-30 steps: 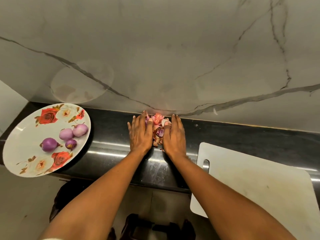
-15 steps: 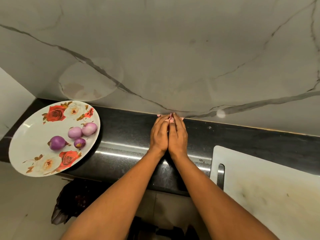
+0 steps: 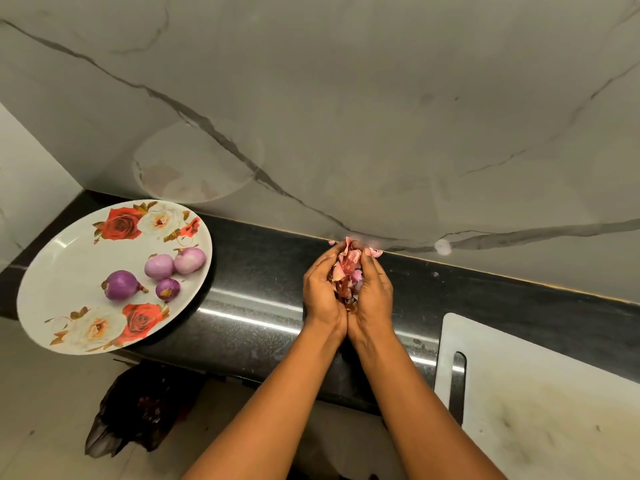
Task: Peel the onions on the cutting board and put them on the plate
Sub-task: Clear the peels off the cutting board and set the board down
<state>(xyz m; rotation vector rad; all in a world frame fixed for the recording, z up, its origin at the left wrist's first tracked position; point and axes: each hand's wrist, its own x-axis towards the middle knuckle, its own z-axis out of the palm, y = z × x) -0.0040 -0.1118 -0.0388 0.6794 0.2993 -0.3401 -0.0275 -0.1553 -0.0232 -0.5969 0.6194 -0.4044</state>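
Left hand [image 3: 320,289], right hand [image 3: 375,292] cupped together, fingers curled round crumpled papery pink-brown onion skins [image 3: 348,268], right of plate [image 3: 52,271]. Four smooth purple peeled onions [image 3: 159,266] on round floral plate. Flat white cutting board [image 3: 536,393] farther right of plate.

Plate [image 3: 69,271]: on the left end of the counter [image 3: 263,258], partly over its front edge.
Onions [image 3: 121,285]: four, on the right half of the plate, two behind and two before.
Hands: left hand [image 3: 320,292] and right hand [image 3: 375,296] side by side above the counter's middle, between plate and cutting board [image 3: 536,393].
Onion peels [image 3: 348,268]: between the two cupped hands; few bits on the counter at the wall [image 3: 346,98].
Cutting board: at the right, well apart from the plate.
Wall: behind the counter.
Bag [image 3: 138,410]: on the floor under the counter, left of the arms.
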